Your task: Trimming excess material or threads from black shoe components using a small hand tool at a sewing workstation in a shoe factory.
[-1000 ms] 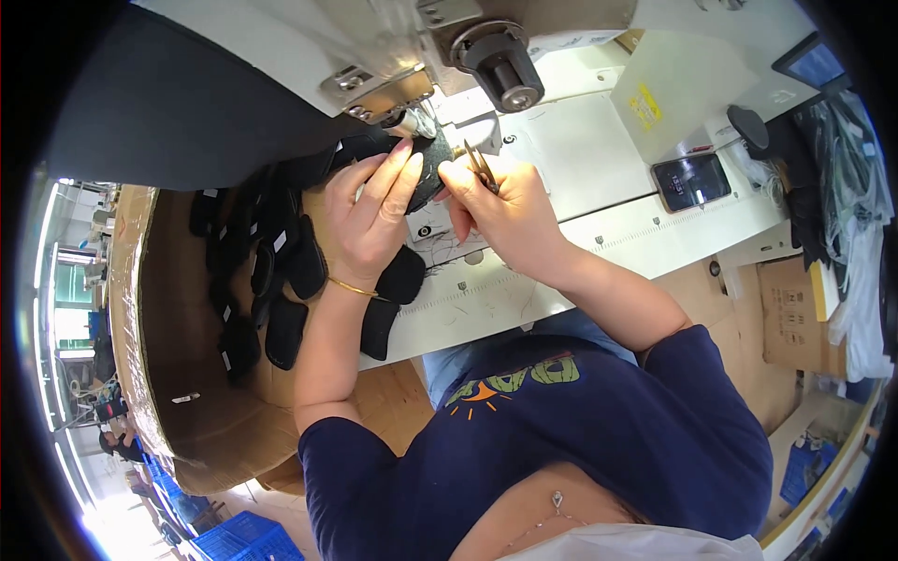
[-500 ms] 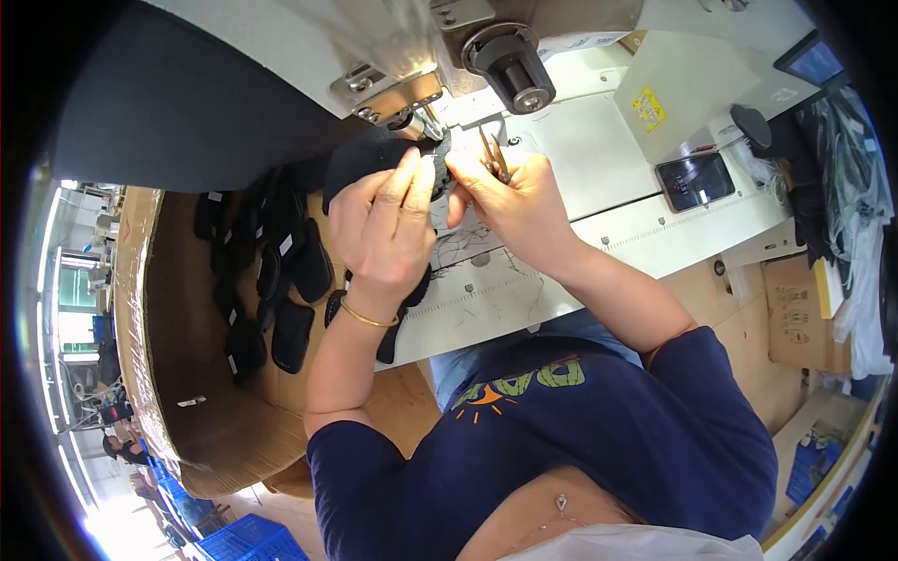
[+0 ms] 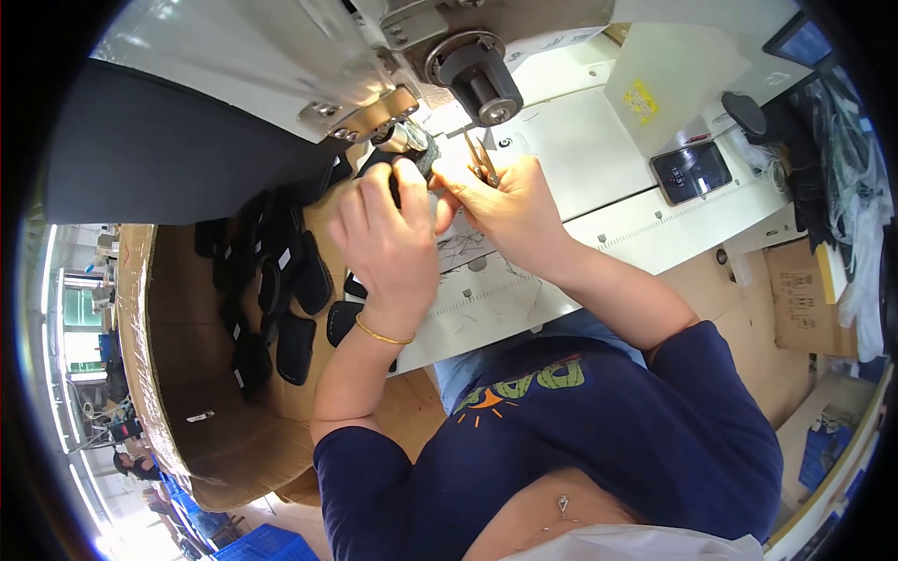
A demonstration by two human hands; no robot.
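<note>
Black fabric piece point(image 3: 428, 153) lies between and just beyond the hands point(image 3: 388, 238)

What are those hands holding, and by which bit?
The left hand and right hand hold a black piece by its near edge; the right also grips dark snips below their points.

The pieces point(image 3: 296, 351) are black, the bracelet point(image 3: 382, 337) gold, the shirt point(image 3: 599, 449) navy with a green-and-orange print point(image 3: 561, 376), the cardboard box point(image 3: 248, 458) brown.
</note>
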